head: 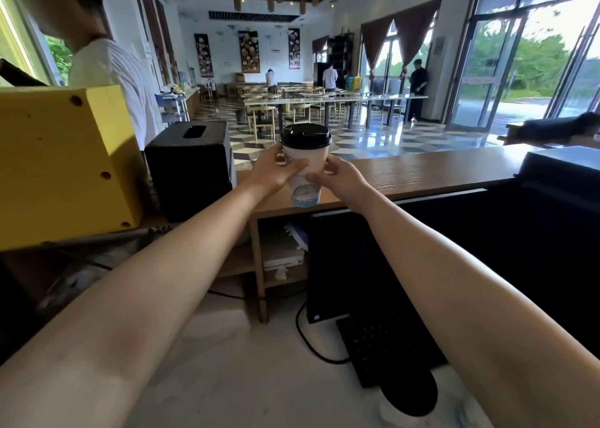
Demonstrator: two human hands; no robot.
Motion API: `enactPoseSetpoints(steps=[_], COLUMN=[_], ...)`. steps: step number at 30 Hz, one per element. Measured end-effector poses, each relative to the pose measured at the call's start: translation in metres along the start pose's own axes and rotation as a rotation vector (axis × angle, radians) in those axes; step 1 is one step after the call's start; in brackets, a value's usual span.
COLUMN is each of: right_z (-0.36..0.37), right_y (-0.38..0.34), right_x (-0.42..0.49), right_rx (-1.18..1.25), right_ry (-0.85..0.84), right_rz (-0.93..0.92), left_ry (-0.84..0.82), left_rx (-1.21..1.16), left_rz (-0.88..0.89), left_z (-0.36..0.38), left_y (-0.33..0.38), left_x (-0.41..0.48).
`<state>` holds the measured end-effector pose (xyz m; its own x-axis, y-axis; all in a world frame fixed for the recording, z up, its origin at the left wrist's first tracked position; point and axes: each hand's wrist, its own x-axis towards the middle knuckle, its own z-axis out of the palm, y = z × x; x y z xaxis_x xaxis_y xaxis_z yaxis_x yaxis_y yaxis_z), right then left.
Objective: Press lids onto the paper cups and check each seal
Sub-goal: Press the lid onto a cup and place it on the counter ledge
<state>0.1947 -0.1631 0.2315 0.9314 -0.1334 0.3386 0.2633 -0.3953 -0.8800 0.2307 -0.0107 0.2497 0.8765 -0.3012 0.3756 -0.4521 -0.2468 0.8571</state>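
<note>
Head view: both forearms are seen reaching forward, cut off by the bottom corners. Beneath them a pale bench (227, 362) carries a black keyboard (386, 340), partly covered by the right forearm, and a dark rounded object (409, 395) that cannot be identified. A cable (305, 336) is looped just left of the keyboard. Behind it stands a dark monitor (344, 265), its screen hidden from this side.

Further out, the paper cup (306, 187) is held upright between the two hands, at the front edge of the wooden bench (422, 171). Whether its base rests on the wood cannot be told. The left hand (272, 174) is wrapped round the cup's upper wall, thumb laid across the print. The right hand (341, 181) is curled round the opposite side, its fingers mostly hidden behind the cup. The black lid (306, 135) is seated on the rim; the far side of the seal is out of sight.

Open wood is left to the right of the cup, up to a black device (561, 168) cut off by the frame. To the left, a black tissue box (191, 168) and a yellow box (65, 161) are set close together. A person in a white shirt (110, 70) is partly hidden behind them. Beyond, dining tables (324, 99) and glass doors (535, 54) are seen, blurred.
</note>
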Motion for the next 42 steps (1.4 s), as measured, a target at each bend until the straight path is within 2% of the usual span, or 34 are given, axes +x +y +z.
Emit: enactPoseSetpoints(steps=[8,18,22,25,28,32,36,42], right_z=[0.006,0.028,0.043,0.057,0.073,0.099,0.119,0.131], right_y=[0.009,0.004,0.011,0.032,0.059,0.103,0.141,0.179], right_x=[-0.006,-0.039,-0.076,-0.106,-0.137,-0.172,-0.204,-0.235], right_rx=[0.023,-0.003,0.062,0.106,0.102,0.148,0.155,0.219], right_ry=[-0.014,-0.049,-0.07,-0.108,-0.167,-0.252,-0.266,-0.232], right_rz=[-0.011,0.0,0.048,0.1,0.187,0.304,0.388,0.412], left_ry=[-0.015,0.004,-0.036,-0.093,-0.165,-0.148,-0.177,-0.193], left_rx=[-0.039,0.074,-0.089,0.002,-0.029,-0.033,0.0,-0.046], left_rz=[-0.031,-0.067,-0.142,-0.189,-0.257,-0.358,-0.454,-0.467], left_z=[-0.007,-0.028,-0.035,-0.036,-0.028,-0.008,0.012,0.033], left_y=[-0.012,-0.007,-0.015,-0.037,-0.068,-0.111,-0.153,-0.19], left_x=[-0.008,-0.051,-0.09,-0.118,-0.146,-0.184,-0.218,-0.25])
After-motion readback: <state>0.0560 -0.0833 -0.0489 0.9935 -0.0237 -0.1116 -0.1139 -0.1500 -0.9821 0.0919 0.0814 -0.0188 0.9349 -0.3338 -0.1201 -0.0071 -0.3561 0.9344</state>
